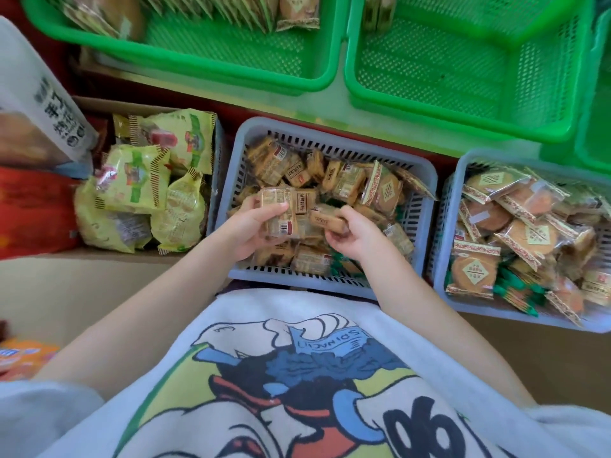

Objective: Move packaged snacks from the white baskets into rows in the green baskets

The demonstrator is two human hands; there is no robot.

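Over the middle white basket (228,180), both hands are meeting just above the heap of brown snack packets (344,183). The left hand (251,226) is gripping a small stack of packets (281,209), thumb curled across the top face and fingers wrapping underneath, so the stack is sitting upright in the palm with a barcode label facing the camera. Just right of that grip, almost touching the stack, the right hand (350,233) is pinching a single brown packet (327,221) between thumb and curled fingers, holding it flat and pointing its end toward the stack.

Beneath both grips the loose packets are lying jumbled at all angles, filling the basket. Well right of the right hand, a second white basket (443,259) is holding round cakes in clear wrappers (529,239), also in a heap. Beyond the hands, on a higher level, two green baskets are standing side by side: the left green basket (231,64) is carrying a row of packets (211,8) standing on edge along its far side, while the right green basket (429,90) is showing mostly bare mesh, with something small at its far corner that is too cropped to identify. Left of the left hand, yellow-green snack bags (145,183) are lying piled in a cardboard box (99,102).
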